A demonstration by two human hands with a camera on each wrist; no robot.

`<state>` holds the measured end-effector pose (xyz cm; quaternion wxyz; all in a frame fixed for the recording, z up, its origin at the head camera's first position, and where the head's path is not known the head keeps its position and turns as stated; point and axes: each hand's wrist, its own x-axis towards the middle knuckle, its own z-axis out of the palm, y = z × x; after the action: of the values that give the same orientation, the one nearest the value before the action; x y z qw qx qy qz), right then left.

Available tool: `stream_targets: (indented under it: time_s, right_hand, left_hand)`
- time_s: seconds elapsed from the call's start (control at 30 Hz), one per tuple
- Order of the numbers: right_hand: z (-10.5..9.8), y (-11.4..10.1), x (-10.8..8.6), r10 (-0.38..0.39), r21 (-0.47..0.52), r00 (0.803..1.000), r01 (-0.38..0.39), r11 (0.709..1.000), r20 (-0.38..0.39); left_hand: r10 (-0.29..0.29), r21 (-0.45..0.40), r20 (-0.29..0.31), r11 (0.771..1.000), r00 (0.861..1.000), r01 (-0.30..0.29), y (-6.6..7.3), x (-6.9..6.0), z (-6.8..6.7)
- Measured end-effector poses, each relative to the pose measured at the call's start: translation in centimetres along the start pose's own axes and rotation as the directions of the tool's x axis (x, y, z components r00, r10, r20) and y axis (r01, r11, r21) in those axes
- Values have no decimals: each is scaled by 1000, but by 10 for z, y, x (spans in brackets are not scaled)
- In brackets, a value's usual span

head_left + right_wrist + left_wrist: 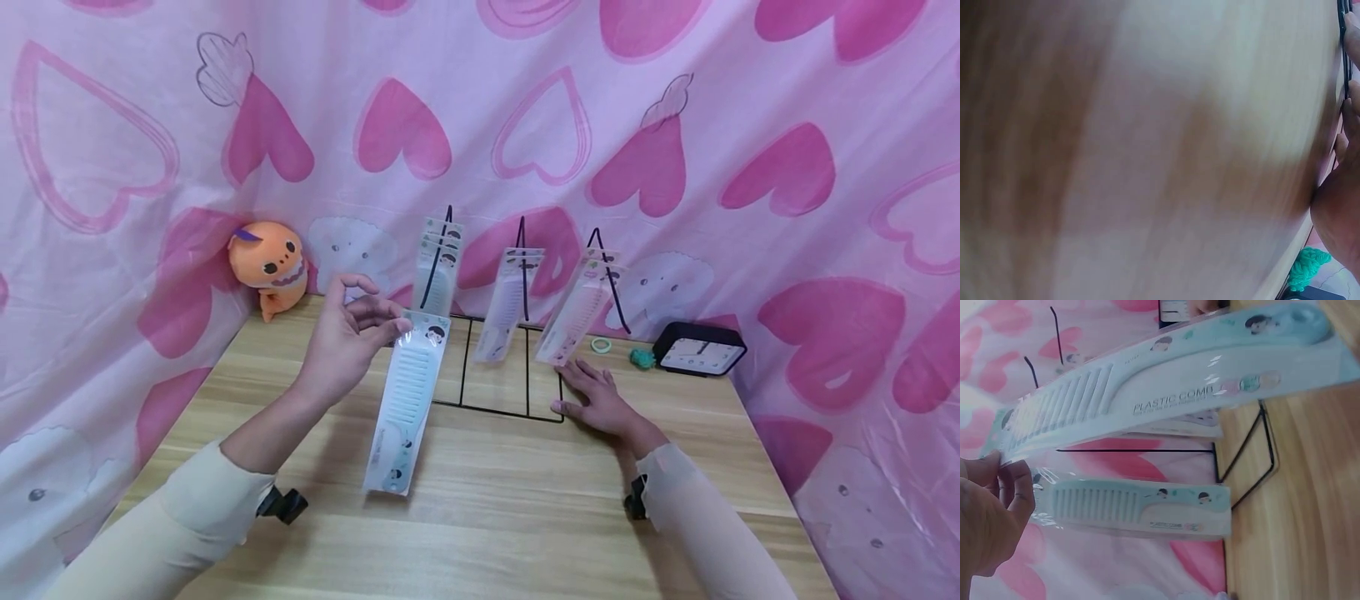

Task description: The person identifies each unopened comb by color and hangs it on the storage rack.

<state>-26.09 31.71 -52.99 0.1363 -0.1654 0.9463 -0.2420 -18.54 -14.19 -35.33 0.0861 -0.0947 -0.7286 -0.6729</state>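
Observation:
My left hand [341, 342] pinches the top end of a packaged pale blue plastic comb [408, 400] between thumb and fingers. The comb hangs slanted above the table, in front of the black wire rack [495, 412]. In the left wrist view, the held comb [1172, 378] crosses the upper part, with another packaged blue comb [1141, 509] hanging behind it. My right hand [600, 400] rests on the table at the rack's right front corner, fingers extended and touching the base wire. Only part of the right hand [1338, 206] shows in the right wrist view.
Packaged combs hang from the rack's left hook [442, 279], middle hook [525, 287] and right hook [617, 296]. An orange plush toy [270, 262] sits at the back left. A green ring [601, 345], a teal tuft [642, 358] and a black clock [701, 350] stand back right.

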Motion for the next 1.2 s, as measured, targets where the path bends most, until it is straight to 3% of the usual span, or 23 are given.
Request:
stream_targets:
  time_s: [0.23, 0.4, 0.7, 0.9, 1.2]
  right_hand:
    - [1, 0, 0, -6, -7, 1000, 6, 1000, -4]
    - [3, 2, 1, 0, -7, 1000, 0, 1000, -4]
    - [2, 2, 1, 2, 6, 1000, -2, 1000, -4]
    - [0, 3, 2, 7, -1, 1000, -7, 1000, 4]
    - [-2, 3, 2, -41, -12, 999, 41, 999, -22]
  left_hand:
    - [65, -48, -32, 997, 997, -67, 6, -1, -2]
    - [71, -34, -52, 997, 996, -73, 3, 1, -4]
    - [87, -77, -36, 993, 996, -89, 1, 8, 0]
    - [62, -37, -77, 997, 995, -65, -4, 24, 5]
    - [88, -91, -132, 991, 987, -100, -16, 57, 16]
